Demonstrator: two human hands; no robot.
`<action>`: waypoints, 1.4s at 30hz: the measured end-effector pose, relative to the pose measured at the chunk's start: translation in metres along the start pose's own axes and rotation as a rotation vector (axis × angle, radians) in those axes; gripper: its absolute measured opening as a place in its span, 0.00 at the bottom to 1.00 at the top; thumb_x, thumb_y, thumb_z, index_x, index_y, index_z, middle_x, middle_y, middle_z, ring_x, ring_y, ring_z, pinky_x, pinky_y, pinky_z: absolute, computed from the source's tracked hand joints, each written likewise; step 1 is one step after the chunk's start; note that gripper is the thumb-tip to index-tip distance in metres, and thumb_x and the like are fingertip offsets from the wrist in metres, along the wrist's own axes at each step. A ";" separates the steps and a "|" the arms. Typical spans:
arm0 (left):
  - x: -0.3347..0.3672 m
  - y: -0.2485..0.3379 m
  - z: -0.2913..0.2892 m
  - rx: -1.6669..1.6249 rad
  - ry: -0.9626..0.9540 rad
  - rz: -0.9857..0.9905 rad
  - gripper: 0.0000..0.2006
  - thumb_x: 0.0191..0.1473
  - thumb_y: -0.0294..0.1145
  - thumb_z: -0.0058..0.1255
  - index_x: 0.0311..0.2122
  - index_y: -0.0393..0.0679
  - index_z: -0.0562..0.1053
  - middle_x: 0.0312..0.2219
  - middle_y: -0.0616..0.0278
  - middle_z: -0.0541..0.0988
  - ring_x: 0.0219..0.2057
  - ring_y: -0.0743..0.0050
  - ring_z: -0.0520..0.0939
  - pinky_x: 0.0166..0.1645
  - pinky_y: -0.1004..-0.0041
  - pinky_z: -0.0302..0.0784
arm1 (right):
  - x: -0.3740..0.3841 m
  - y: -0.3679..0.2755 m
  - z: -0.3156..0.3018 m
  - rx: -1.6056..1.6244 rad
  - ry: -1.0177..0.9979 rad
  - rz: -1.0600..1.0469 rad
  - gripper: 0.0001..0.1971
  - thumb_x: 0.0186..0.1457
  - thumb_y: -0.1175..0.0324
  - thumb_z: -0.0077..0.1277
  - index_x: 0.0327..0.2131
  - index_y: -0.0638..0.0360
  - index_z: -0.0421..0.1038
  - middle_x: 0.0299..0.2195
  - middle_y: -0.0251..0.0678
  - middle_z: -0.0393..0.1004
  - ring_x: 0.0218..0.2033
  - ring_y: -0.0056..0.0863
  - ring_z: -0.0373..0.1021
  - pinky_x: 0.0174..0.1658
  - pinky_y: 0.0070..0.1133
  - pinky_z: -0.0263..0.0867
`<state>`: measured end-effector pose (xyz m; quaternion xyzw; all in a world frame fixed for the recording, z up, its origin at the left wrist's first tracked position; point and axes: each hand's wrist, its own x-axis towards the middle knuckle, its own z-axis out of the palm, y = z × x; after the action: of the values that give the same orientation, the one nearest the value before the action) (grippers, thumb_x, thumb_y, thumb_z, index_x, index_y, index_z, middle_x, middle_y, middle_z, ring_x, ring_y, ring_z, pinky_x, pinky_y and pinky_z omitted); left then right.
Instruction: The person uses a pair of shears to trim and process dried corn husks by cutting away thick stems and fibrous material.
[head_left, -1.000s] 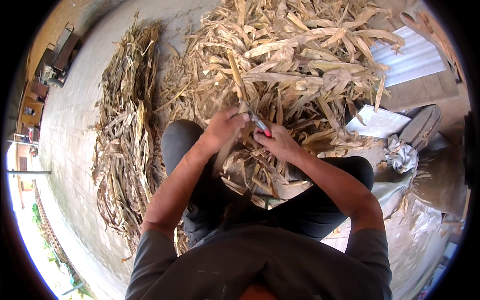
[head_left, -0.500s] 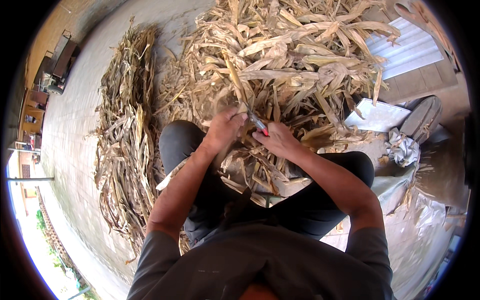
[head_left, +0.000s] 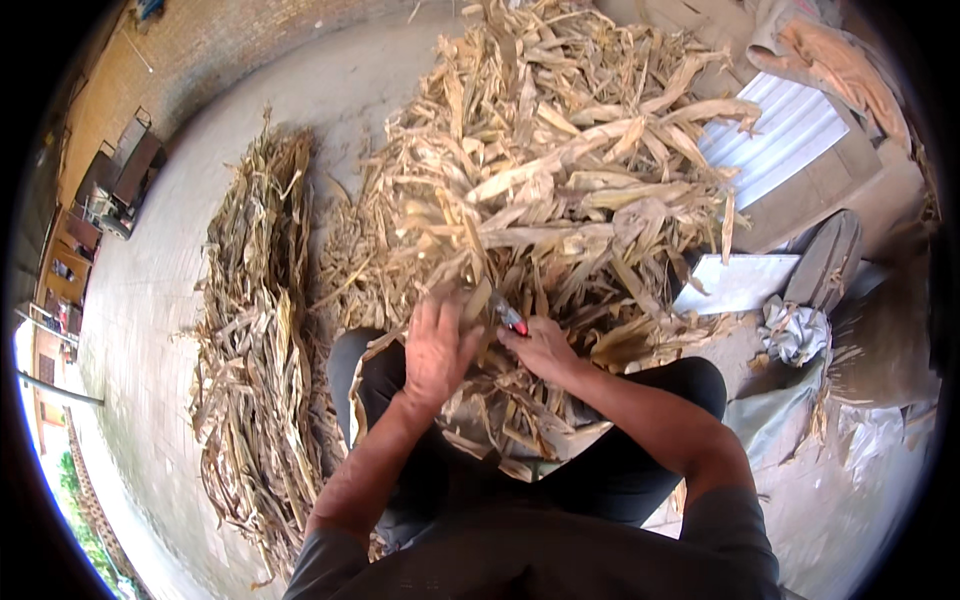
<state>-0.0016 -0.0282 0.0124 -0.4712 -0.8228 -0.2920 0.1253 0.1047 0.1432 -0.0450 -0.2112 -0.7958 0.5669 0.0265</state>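
Note:
My left hand (head_left: 437,345) is over the dry corn leaves in front of my knees, its fingers stretched out and slightly blurred, with nothing plainly gripped. A pale piece of dry stalk or leaf (head_left: 478,302) stands just beyond its fingertips. Close by on the right, my right hand (head_left: 542,350) is closed round a small grey hand tool with a red end (head_left: 513,317); its exact kind is hard to make out. The tool points away from me, toward the large heap of dry corn leaves and stalks (head_left: 570,190). Loose husk pieces lie between my legs.
A long bundle of dry corn stalks (head_left: 255,330) lies along my left. To the right are a corrugated sheet (head_left: 775,140), a white board (head_left: 738,284), a shoe-sole-shaped dark object (head_left: 828,262) and crumpled paper (head_left: 795,332). A small cart (head_left: 125,175) stands far left.
My left hand has opened from its grip on a stalk, its fingers now extended. My right hand keeps the tool. The whole view has tilted up, so things sit lower in it.

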 end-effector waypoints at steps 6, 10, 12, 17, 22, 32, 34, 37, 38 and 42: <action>-0.016 0.020 0.010 0.159 -0.117 0.076 0.30 0.44 0.43 0.68 0.52 0.44 0.73 0.53 0.58 0.73 0.60 0.51 0.69 0.60 0.52 0.65 | 0.000 0.000 0.014 0.474 0.010 0.090 0.17 0.68 0.62 0.52 0.28 0.64 0.75 0.13 0.32 0.70 0.11 0.23 0.64 0.15 0.23 0.56; -0.019 0.021 0.019 0.196 -0.182 0.069 0.32 0.42 0.50 0.69 0.51 0.45 0.74 0.53 0.60 0.73 0.64 0.54 0.65 0.61 0.50 0.62 | -0.003 0.003 0.015 0.525 0.002 0.167 0.18 0.66 0.60 0.55 0.27 0.64 0.76 0.15 0.30 0.69 0.15 0.20 0.64 0.18 0.22 0.56; -0.019 0.022 0.021 0.217 -0.226 0.068 0.33 0.43 0.54 0.68 0.50 0.44 0.74 0.53 0.58 0.73 0.66 0.52 0.63 0.62 0.46 0.61 | -0.002 0.004 0.017 0.475 0.039 0.187 0.18 0.65 0.59 0.57 0.26 0.64 0.75 0.15 0.29 0.69 0.17 0.18 0.64 0.20 0.22 0.56; -0.021 0.023 0.027 0.220 -0.339 0.001 0.33 0.46 0.58 0.66 0.49 0.41 0.74 0.51 0.53 0.75 0.68 0.50 0.61 0.61 0.42 0.63 | -0.001 -0.002 0.023 0.671 0.107 0.209 0.17 0.62 0.62 0.59 0.24 0.64 0.75 0.17 0.29 0.70 0.19 0.17 0.63 0.23 0.23 0.57; -0.022 0.020 0.040 0.159 -0.243 -0.061 0.31 0.43 0.44 0.62 0.51 0.38 0.72 0.51 0.44 0.75 0.65 0.34 0.65 0.61 0.39 0.64 | 0.003 0.003 0.030 0.701 0.150 0.189 0.19 0.62 0.61 0.59 0.22 0.63 0.74 0.16 0.28 0.69 0.19 0.17 0.63 0.23 0.23 0.57; -0.025 0.016 0.052 0.077 -0.315 -0.090 0.35 0.45 0.38 0.59 0.58 0.33 0.66 0.54 0.39 0.73 0.65 0.29 0.64 0.67 0.42 0.61 | 0.002 0.015 0.035 0.758 0.156 0.145 0.15 0.65 0.63 0.57 0.26 0.62 0.75 0.20 0.27 0.71 0.19 0.16 0.65 0.22 0.20 0.59; -0.025 0.019 0.051 0.090 -0.357 -0.132 0.35 0.45 0.38 0.59 0.59 0.32 0.66 0.54 0.39 0.73 0.65 0.29 0.63 0.67 0.42 0.60 | 0.000 0.009 0.037 0.783 0.160 0.170 0.14 0.65 0.64 0.56 0.27 0.62 0.75 0.19 0.27 0.70 0.19 0.17 0.66 0.23 0.21 0.62; -0.034 0.013 0.061 0.031 -0.342 -0.154 0.35 0.42 0.41 0.66 0.55 0.35 0.70 0.52 0.42 0.75 0.68 0.32 0.61 0.68 0.41 0.59 | -0.002 0.010 0.038 0.741 0.157 0.199 0.13 0.65 0.64 0.55 0.28 0.61 0.74 0.19 0.27 0.70 0.19 0.17 0.66 0.23 0.21 0.63; -0.036 0.012 0.062 0.016 -0.354 -0.160 0.35 0.42 0.41 0.66 0.56 0.35 0.70 0.52 0.42 0.75 0.67 0.32 0.61 0.68 0.42 0.59 | -0.005 0.010 0.037 0.744 0.150 0.205 0.13 0.65 0.64 0.55 0.28 0.61 0.74 0.19 0.27 0.70 0.19 0.17 0.66 0.22 0.21 0.62; -0.040 -0.001 0.067 -0.044 -0.359 -0.074 0.34 0.45 0.36 0.64 0.58 0.33 0.68 0.52 0.41 0.74 0.65 0.32 0.64 0.69 0.47 0.60 | -0.010 0.006 0.033 0.675 0.097 0.250 0.12 0.65 0.63 0.54 0.30 0.61 0.74 0.19 0.28 0.70 0.17 0.18 0.65 0.18 0.22 0.60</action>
<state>0.0234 -0.0167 -0.0610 -0.4876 -0.8423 -0.2255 -0.0447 0.1059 0.1118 -0.0602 -0.3129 -0.5298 0.7858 0.0626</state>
